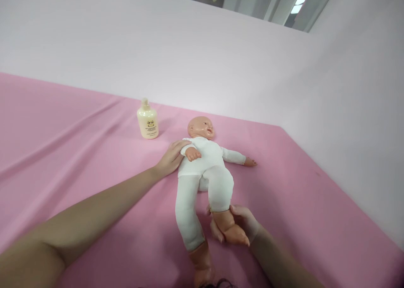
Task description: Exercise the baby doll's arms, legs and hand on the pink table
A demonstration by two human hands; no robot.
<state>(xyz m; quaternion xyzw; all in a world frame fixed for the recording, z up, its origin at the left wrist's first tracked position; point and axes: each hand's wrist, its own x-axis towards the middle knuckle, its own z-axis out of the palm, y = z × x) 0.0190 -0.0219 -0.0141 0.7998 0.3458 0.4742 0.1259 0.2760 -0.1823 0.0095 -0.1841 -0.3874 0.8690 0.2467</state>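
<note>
A baby doll (208,153) in a white fabric suit lies on its back on the pink sheet, its bald head turned to the right. My left hand (173,155) grips the doll's upper arm and side near the shoulder, fingers partly hidden behind the small arm. The doll's bent leg (225,220), at the ankle, sits in my right hand (244,223), whose fingers curl round it from underneath. Its other leg (189,212) stretches toward me, with the foot partly cut off at the bottom edge.
A cream pump bottle (147,122) with dark print stands upright beyond my left hand. The pink sheet (94,162) has folds at left. White walls (202,61) rise behind and at right, with a window (246,2) at the top. Dark curly strands (221,284) show at the bottom edge.
</note>
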